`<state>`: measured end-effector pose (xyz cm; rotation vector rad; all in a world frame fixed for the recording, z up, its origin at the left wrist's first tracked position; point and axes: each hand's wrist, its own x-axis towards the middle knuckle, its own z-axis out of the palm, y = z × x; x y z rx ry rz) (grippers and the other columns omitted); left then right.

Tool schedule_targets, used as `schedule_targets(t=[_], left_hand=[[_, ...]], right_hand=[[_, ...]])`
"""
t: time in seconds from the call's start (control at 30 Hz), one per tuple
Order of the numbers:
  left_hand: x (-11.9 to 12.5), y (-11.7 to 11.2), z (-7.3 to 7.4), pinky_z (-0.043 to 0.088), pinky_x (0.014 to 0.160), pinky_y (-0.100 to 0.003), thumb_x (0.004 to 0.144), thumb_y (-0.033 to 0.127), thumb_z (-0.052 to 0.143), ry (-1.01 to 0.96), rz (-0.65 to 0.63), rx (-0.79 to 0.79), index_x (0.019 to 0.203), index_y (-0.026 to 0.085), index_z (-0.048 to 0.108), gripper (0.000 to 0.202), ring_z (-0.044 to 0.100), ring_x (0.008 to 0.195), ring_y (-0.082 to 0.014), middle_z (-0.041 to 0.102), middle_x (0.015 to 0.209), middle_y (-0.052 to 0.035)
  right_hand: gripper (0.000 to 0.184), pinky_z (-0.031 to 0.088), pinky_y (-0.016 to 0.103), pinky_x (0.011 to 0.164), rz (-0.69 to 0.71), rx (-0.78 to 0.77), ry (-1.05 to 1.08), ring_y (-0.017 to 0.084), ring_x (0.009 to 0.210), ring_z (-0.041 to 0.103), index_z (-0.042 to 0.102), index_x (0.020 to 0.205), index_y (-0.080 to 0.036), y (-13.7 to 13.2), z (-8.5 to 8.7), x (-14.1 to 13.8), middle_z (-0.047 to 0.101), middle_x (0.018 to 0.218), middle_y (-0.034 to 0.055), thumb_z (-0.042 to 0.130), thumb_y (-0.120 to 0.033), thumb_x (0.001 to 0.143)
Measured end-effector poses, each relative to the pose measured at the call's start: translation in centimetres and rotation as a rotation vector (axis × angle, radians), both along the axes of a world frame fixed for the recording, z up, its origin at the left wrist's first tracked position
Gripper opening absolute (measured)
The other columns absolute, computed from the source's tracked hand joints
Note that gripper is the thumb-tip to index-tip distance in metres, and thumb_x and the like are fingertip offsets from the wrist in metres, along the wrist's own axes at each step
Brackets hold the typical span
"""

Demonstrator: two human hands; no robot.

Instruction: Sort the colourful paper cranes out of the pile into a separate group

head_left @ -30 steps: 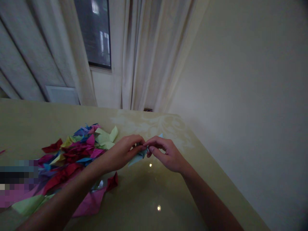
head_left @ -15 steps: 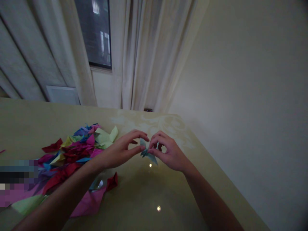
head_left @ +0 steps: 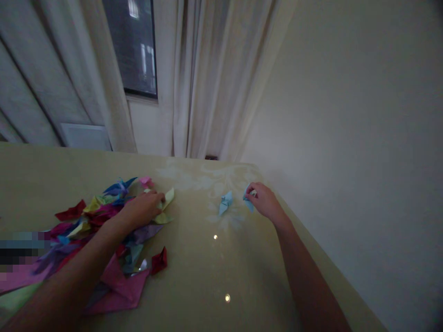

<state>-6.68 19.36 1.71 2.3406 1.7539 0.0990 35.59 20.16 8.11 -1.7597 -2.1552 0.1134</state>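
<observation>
My left hand [head_left: 145, 207] reaches over the heap of coloured origami pieces [head_left: 100, 214]. Its fingers are curled down onto a pale green origami piece [head_left: 169, 198], and part of that piece is hidden behind them. On the right, my right hand [head_left: 263, 199] pinches a light blue origami piece [head_left: 248, 199] between thumb and fingers, low over the table near its right edge. A second light blue origami piece [head_left: 226, 203] lies on the table between the two hands, touched by neither.
A red origami piece [head_left: 159, 261] and a large pink folded paper [head_left: 121, 290] lie at the near side of the heap. The glossy table [head_left: 194, 276] ends at a wall [head_left: 346, 138] on the right. Curtains [head_left: 221, 83] hang behind it.
My hands, which were together on light blue folded paper, have parted. The left has moved left to the heap; the right has moved right with a light blue piece. Another light blue piece shows between them.
</observation>
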Motion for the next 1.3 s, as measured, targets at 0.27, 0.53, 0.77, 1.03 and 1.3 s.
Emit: schedule_targets(t=[0.27,0.53,0.77,1.03,1.3], left_hand=[[0.2,-1.6,3.7,0.053,0.091,-0.034,0.075,0.037,0.073,-0.047,-0.112,-0.244,0.116,0.022,0.075,0.044,0.071,0.107,-0.0291,0.076,0.117,-0.0090],[1.6,-1.7,3.2,0.052,0.087,-0.036,0.075,0.014,0.063,0.023,-0.127,-0.156,0.100,0.019,0.075,0.028,0.071,0.101,-0.0286,0.076,0.106,-0.0098],[3.4,-5.2,7.7,0.053,0.075,-0.029,0.071,0.031,0.079,-0.125,-0.252,-0.482,0.098,0.024,0.080,0.028,0.075,0.091,-0.0245,0.080,0.097,-0.0024],[5.8,-5.0,6.1,0.046,0.065,-0.026,0.070,0.018,0.075,-0.127,-0.322,-0.553,0.083,0.023,0.083,0.016,0.075,0.080,-0.0213,0.082,0.085,-0.0022],[5.9,-6.0,6.9,0.045,0.058,-0.024,0.065,0.021,0.079,-0.102,-0.295,-0.572,0.083,0.024,0.081,0.019,0.075,0.077,-0.0214,0.082,0.084,-0.0014]], right_hand=[[0.005,0.044,0.027,0.079,0.029,-0.164,-0.074,0.019,0.091,0.067,0.072,0.099,-0.020,0.3,-2.4,-1.4,0.072,0.105,0.0066,0.072,-0.019,0.094],[0.026,0.046,0.033,0.085,-0.032,-0.133,-0.135,0.026,0.103,0.069,0.068,0.123,-0.020,-1.2,-0.4,-1.6,0.066,0.127,0.0122,0.072,-0.027,0.098],[0.022,0.050,0.032,0.079,0.063,-0.033,-0.002,0.017,0.082,0.069,0.066,0.124,-0.022,-3.1,1.5,-3.6,0.063,0.130,0.0090,0.065,-0.027,0.103],[0.023,0.052,0.035,0.095,0.366,-0.067,0.054,0.020,0.102,0.069,0.063,0.129,-0.023,-5.7,2.4,-6.4,0.061,0.134,0.0090,0.062,-0.023,0.105],[0.026,0.052,0.036,0.097,0.454,-0.149,0.048,0.020,0.104,0.069,0.062,0.129,-0.023,-7.2,2.8,-8.0,0.062,0.136,0.0095,0.064,-0.021,0.104]])
